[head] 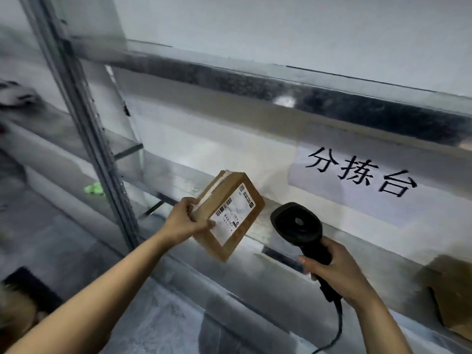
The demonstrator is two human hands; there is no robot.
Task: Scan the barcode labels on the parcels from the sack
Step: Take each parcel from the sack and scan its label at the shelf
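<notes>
My left hand grips a small brown cardboard parcel by its left edge and holds it tilted above the metal shelf. A white barcode label faces up on the parcel's top. My right hand grips the handle of a black corded barcode scanner. The scanner's head sits just right of the parcel, and its window faces me. The sack is not in view.
A metal shelf runs from upper left to lower right along a white wall with a sign in black characters. A grey upright post stands left. Another cardboard box lies at the right edge. Something green lies behind the post.
</notes>
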